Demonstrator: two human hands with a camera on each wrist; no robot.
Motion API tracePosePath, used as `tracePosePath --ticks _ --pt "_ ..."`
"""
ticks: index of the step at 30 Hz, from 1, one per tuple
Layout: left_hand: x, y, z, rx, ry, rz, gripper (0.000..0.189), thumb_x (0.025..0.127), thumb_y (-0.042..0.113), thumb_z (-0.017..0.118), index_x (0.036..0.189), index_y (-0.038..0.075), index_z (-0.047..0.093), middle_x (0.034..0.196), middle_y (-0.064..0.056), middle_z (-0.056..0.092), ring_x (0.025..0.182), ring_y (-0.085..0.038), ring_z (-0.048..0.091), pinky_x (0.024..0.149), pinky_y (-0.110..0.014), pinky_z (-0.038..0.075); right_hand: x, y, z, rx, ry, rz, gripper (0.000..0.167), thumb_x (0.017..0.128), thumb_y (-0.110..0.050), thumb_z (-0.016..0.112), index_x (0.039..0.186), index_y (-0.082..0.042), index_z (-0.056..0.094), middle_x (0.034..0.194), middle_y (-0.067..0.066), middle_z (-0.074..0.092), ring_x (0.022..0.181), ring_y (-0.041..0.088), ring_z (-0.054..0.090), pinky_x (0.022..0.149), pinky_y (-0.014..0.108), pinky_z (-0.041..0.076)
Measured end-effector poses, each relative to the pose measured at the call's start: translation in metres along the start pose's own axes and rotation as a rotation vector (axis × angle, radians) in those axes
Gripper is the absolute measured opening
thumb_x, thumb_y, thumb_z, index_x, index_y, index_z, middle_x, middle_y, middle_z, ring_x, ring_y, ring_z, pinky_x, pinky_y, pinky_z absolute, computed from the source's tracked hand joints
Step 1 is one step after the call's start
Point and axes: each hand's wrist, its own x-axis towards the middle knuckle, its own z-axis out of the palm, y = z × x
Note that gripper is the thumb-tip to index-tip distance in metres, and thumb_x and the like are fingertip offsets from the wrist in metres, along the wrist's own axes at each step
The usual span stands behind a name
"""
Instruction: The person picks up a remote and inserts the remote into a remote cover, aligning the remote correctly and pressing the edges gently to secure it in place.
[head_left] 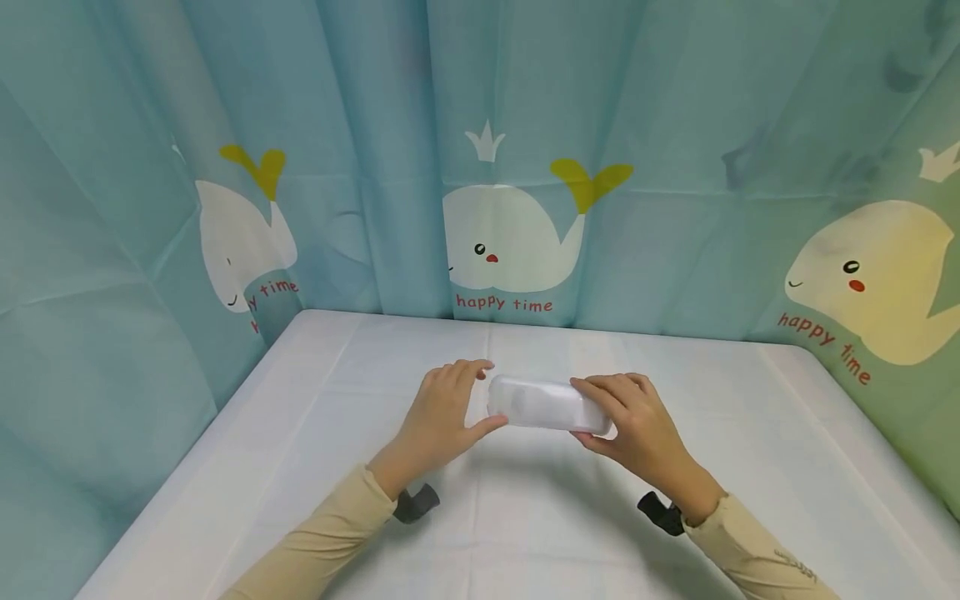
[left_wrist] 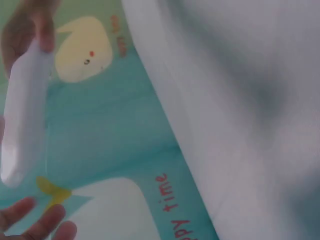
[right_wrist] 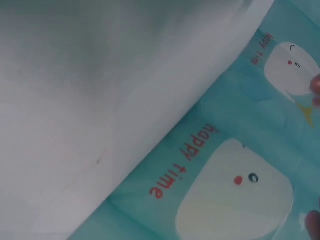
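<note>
A smooth white oblong case hangs in the air above the white table, lying lengthwise from left to right. My right hand grips its right end, fingers over the top edge and thumb underneath. Around the left end, my left hand is spread wide, its thumb at the lower corner and its fingers off the upper side. In the left wrist view the case stands out slantwise below the right hand, with the left fingertips apart from it. Only fingertips show at the edge of the right wrist view.
Beneath the hands spreads a table with a white cover. A blue-green curtain printed with whales rises behind it and along both sides. Black wrist straps sit at both cuffs.
</note>
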Motion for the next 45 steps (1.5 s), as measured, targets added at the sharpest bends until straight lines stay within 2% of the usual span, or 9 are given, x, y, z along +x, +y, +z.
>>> tracePosePath --ticks 4,8,12,20,28,33,37,41,45 --pt "0.004 0.005 0.001 -0.015 -0.004 0.066 0.046 0.077 0.036 0.075 0.114 0.013 0.06 0.104 0.002 0.067 0.099 -0.015 0.061 0.102 -0.044 0.038 0.003 -0.005 0.001 0.033 0.014 -0.029 0.063 0.056 -0.01 0.087 0.114 -0.007 0.064 0.104 0.01 0.064 0.091 0.025 0.06 0.084 0.038 0.043" --pt "0.006 0.006 0.003 -0.001 0.129 0.125 0.024 0.071 0.023 0.081 0.087 0.017 0.065 0.086 0.004 0.07 0.082 -0.011 0.064 0.102 -0.047 0.038 0.004 -0.006 0.001 0.191 -0.002 0.012 0.047 0.075 -0.02 0.078 0.117 -0.008 0.062 0.106 0.007 0.063 0.092 0.022 0.059 0.084 0.026 0.045" --pt "0.005 0.005 0.005 0.01 0.187 0.127 0.025 0.069 0.022 0.083 0.084 0.017 0.064 0.083 0.005 0.07 0.076 -0.009 0.063 0.101 -0.047 0.038 0.004 -0.004 -0.003 0.292 0.008 0.075 0.037 0.087 -0.034 0.064 0.114 -0.008 0.064 0.102 0.004 0.065 0.09 0.015 0.06 0.079 0.016 0.045" --pt "0.002 0.006 0.002 -0.005 0.125 0.092 0.026 0.071 0.025 0.08 0.087 0.014 0.063 0.082 0.003 0.07 0.074 -0.01 0.063 0.102 -0.048 0.038 0.005 -0.003 -0.007 0.154 0.025 0.007 0.046 0.097 -0.038 0.042 0.123 -0.002 0.057 0.101 0.005 0.067 0.077 0.014 0.057 0.066 0.018 0.042" --pt "0.002 0.01 0.003 0.0 0.071 0.076 0.024 0.076 0.026 0.077 0.092 0.014 0.064 0.086 0.004 0.07 0.077 -0.01 0.063 0.103 -0.047 0.037 0.013 -0.005 -0.001 0.082 0.142 -0.091 0.033 0.099 -0.028 0.045 0.088 -0.004 0.065 0.096 0.007 0.068 0.073 0.022 0.058 0.066 0.028 0.048" --pt "0.001 0.014 0.002 -0.057 0.047 0.029 0.024 0.079 0.028 0.074 0.095 0.012 0.065 0.091 0.002 0.071 0.083 -0.012 0.066 0.103 -0.049 0.037 0.011 -0.005 -0.001 0.094 0.028 -0.125 0.034 0.089 -0.038 0.06 0.102 -0.007 0.066 0.105 0.008 0.065 0.081 0.022 0.06 0.073 0.031 0.048" --pt "0.002 0.013 -0.001 -0.148 0.012 -0.041 0.024 0.08 0.026 0.072 0.097 0.01 0.065 0.09 0.0 0.07 0.083 -0.015 0.065 0.103 -0.05 0.037 0.007 -0.003 -0.003 0.088 -0.056 -0.116 0.048 0.081 -0.037 0.071 0.116 -0.006 0.061 0.114 0.008 0.061 0.088 0.022 0.061 0.076 0.03 0.05" --pt "0.002 0.009 -0.002 -0.174 -0.07 -0.04 0.037 0.08 0.03 0.073 0.11 0.012 0.063 0.099 0.0 0.069 0.086 -0.016 0.062 0.103 -0.047 0.037 0.004 -0.002 -0.001 0.076 -0.056 -0.109 0.048 0.091 -0.043 0.053 0.116 -0.002 0.06 0.11 0.008 0.063 0.085 0.021 0.062 0.071 0.029 0.053" --pt "0.002 0.007 -0.002 -0.057 -0.128 0.046 0.066 0.071 0.045 0.078 0.125 0.016 0.055 0.112 0.001 0.065 0.099 -0.016 0.059 0.104 -0.045 0.035 0.003 -0.001 0.0 0.059 -0.035 -0.09 0.056 0.091 -0.05 0.04 0.112 -0.003 0.062 0.104 0.006 0.065 0.08 0.018 0.06 0.067 0.029 0.052"
